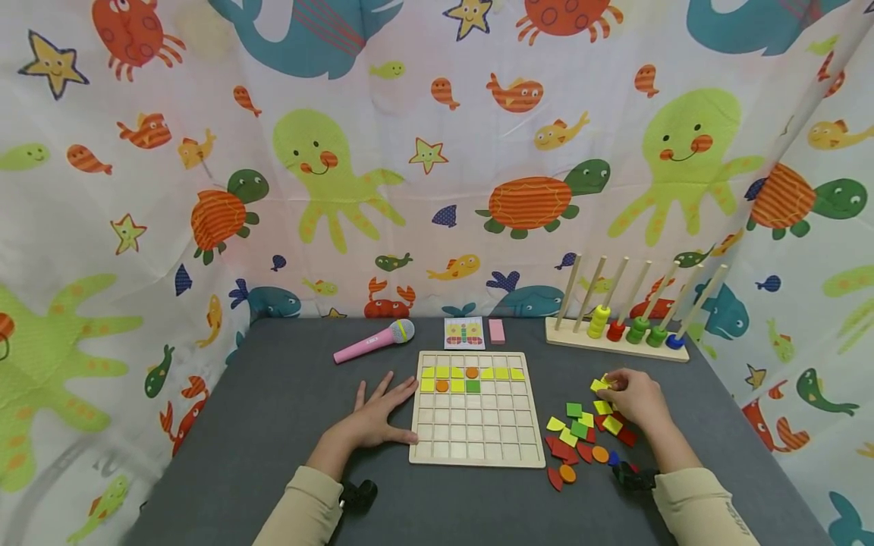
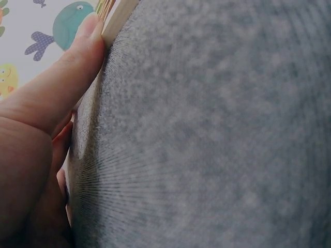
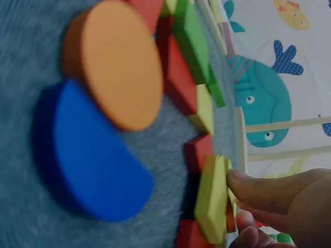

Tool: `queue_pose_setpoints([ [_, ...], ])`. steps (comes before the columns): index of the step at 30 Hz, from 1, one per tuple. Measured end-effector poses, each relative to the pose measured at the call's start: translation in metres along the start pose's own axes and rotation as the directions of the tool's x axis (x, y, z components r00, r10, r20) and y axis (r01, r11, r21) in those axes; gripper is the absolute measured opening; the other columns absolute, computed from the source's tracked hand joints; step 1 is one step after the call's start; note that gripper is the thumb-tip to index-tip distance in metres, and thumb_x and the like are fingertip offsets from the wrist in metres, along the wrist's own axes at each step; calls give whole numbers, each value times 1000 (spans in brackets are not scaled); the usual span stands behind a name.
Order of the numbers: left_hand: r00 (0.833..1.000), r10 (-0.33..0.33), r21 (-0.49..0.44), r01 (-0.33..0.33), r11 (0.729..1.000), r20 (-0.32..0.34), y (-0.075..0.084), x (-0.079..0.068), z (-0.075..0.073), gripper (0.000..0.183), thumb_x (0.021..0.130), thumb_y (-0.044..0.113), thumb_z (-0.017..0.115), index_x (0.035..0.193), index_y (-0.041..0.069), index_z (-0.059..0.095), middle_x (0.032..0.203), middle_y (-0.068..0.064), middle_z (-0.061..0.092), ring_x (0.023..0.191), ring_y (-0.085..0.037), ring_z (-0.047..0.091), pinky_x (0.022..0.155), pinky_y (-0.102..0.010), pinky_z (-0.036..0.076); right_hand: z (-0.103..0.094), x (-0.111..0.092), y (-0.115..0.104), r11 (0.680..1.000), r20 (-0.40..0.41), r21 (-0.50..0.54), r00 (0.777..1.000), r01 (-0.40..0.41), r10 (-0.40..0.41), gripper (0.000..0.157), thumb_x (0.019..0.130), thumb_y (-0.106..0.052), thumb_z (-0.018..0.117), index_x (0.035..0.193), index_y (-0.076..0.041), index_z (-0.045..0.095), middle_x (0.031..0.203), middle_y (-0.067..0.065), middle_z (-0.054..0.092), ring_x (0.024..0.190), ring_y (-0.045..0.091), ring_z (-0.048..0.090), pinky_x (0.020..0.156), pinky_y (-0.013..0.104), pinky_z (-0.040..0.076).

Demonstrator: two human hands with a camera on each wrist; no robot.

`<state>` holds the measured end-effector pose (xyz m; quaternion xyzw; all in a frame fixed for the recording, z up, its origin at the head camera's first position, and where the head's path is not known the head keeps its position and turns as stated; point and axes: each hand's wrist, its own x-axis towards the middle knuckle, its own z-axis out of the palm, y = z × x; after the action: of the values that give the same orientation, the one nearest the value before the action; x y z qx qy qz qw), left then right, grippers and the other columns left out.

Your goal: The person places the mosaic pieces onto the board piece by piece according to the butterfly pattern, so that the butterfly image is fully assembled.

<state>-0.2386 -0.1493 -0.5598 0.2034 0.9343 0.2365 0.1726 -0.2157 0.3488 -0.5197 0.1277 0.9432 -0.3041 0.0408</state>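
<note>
One board (image 1: 474, 434), seven pegs (image 1: 634, 292), one microphone (image 1: 369, 346)

A pink toy microphone (image 1: 372, 343) with a grey-and-yellow round head lies slanted at the back of the dark grey table (image 1: 287, 425). Farther right lies a small pink rectangular block (image 1: 496, 331), then a pale wooden stand (image 1: 565, 334) with seven pegs, carrying yellow, red, green and blue rings. Behind hangs a white curtain (image 1: 423, 216) printed with colourful sea animals.

A beige left sleeve (image 1: 300, 506) and a matching right sleeve (image 1: 699, 506) are worn, the latter marked with dark print (image 1: 737, 519) too small to read; a rounded black device (image 1: 359, 497) sits beside each cuff (image 1: 321, 484).
</note>
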Motion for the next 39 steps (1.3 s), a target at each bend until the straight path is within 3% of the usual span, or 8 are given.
queue_pose_setpoints([
  [8,1000,0,-6,0,1000,6,2,0,-2,110,72,72,76,161,38,22,168,14,18,158,-29,-6,115,-67,-20,3,2,5,1000,-16,-7,1000,-19,19,39,91,-26,76,114,4,67,97,17,64,84,29,56,69,39,47],
  [20,1000,7,2,-7,1000,1,0,1,-1,110,72,73,75,161,38,21,169,14,17,158,-28,-7,115,-67,-20,2,9,1,1000,45,-12,999,-14,14,31,91,-21,76,106,4,64,88,12,59,77,24,54,61,31,43],
  [26,1000,6,5,-6,1000,3,1,0,-1,109,72,72,74,161,39,21,169,14,18,158,-29,-6,115,-68,-19,2,9,-3,1000,38,9,999,20,-21,25,92,-22,74,101,-1,64,89,12,61,76,25,54,60,31,44],
  [39,1000,17,-9,-17,1000,12,3,-2,-3,109,73,71,75,161,37,21,169,12,18,158,-31,-5,115,-68,-19,11,1,-44,991,33,79,993,111,-113,29,92,-29,75,103,-3,68,91,11,65,78,24,55,62,31,46],
])
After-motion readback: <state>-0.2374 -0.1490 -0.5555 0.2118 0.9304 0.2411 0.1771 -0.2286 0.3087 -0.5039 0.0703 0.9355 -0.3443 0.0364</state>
